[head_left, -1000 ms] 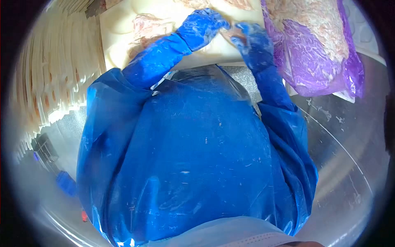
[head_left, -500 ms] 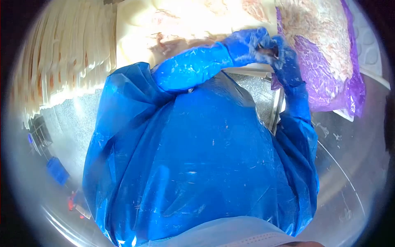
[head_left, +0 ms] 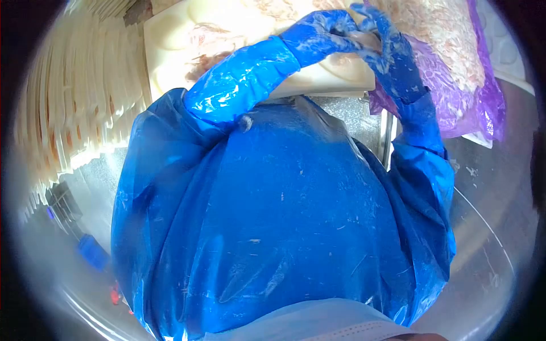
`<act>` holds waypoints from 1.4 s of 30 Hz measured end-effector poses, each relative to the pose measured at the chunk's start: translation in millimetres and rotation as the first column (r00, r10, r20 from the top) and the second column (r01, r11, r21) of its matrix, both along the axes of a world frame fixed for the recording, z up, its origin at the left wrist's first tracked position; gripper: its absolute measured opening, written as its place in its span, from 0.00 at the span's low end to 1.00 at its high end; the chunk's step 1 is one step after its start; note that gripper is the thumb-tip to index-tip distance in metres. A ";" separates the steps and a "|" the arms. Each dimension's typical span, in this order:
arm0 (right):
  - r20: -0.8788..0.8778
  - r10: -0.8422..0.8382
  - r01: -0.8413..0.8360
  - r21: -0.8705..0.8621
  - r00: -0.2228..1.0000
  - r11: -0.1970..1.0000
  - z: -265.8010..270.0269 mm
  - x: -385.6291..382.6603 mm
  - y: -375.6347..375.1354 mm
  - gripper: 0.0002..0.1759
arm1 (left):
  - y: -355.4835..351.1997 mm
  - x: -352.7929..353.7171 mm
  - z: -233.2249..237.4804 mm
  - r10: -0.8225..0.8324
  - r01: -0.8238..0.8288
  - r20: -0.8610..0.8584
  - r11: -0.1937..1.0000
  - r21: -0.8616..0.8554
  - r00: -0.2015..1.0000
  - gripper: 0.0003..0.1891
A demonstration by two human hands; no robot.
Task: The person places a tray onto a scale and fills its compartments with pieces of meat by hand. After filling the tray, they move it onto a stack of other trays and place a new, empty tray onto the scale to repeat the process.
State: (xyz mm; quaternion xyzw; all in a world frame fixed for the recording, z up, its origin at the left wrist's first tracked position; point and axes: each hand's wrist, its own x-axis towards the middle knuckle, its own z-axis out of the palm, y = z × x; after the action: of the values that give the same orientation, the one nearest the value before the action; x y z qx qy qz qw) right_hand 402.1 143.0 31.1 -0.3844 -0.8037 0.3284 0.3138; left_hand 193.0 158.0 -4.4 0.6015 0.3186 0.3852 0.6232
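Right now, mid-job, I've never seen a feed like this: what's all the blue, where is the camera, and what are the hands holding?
There is no machine here: a person works with two gloved hands. The single picture comes from a camera on that person's head, looking down, so the big blue shape is their own plastic apron. At the top, the left hand and right hand meet, with fingertips closed together on a small pale lump. I cannot tell what it is. Under them lies a white tray with shallow round hollows and some pinkish bits. To the right lies a purple bag of pale pinkish material, and to the left is a stack of white trays. The shiny surface is a metal table.
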 end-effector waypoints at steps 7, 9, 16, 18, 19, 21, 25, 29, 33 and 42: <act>-0.055 -0.120 0.111 -0.145 0.991 0.983 6.8 -8.5 -15.2 0.24 | 17.9 -13.3 -6.2 -0.116 0.120 -0.035 0.981 0.154 0.993 0.14; 0.018 -0.395 0.395 -0.041 0.919 0.918 17.6 -11.8 -31.3 0.22 | 17.9 -30.0 5.6 -0.112 0.101 0.029 0.965 0.243 0.993 0.14; 0.573 -0.237 0.125 0.228 0.785 0.966 -7.4 2.9 -60.3 0.24 | 18.1 -78.7 -25.0 0.298 0.326 -0.562 0.575 0.751 0.772 0.25; 0.483 -0.224 0.085 0.292 0.847 0.953 -17.1 -16.6 -58.8 0.28 | -12.2 -71.7 -48.3 -0.069 0.314 -0.445 0.803 0.506 0.893 0.30; 0.381 -0.205 0.053 0.373 0.902 0.926 -22.4 -23.3 -56.5 0.32 | -29.8 -67.9 -59.4 -0.215 0.341 -0.393 0.896 0.285 0.894 0.34; 0.512 -0.218 0.067 0.297 0.831 0.953 -48.9 -18.8 -71.3 0.37 | -35.7 -71.0 -20.0 0.354 0.552 -0.771 0.545 0.631 0.530 0.38; 0.591 -0.259 0.099 0.289 0.764 0.952 -37.7 -14.7 -100.1 0.36 | -38.5 -44.4 -22.2 0.345 0.413 -0.756 0.674 0.612 0.557 0.41; 0.516 -0.299 0.172 0.279 0.803 0.945 -32.1 -13.2 -90.8 0.31 | -14.0 -42.5 -45.5 0.467 0.289 -0.624 0.605 0.742 0.627 0.39; 0.651 -0.202 0.190 0.089 0.731 0.978 -17.1 -30.3 -61.8 0.28 | 32.7 -95.6 -60.7 0.712 0.090 -0.538 0.563 0.821 0.452 0.36; 0.249 -0.281 0.088 0.583 0.927 0.807 -75.0 -205.6 62.4 0.34 | 90.6 -212.5 -67.9 0.518 -0.151 -0.529 0.795 0.587 0.672 0.23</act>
State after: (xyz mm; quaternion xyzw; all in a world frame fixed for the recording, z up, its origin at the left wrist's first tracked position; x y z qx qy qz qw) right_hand 196.5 205.4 -43.9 -0.4007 -0.8628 -0.0230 0.3074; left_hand -19.5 248.6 -72.3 0.7648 0.5179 0.3239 0.2050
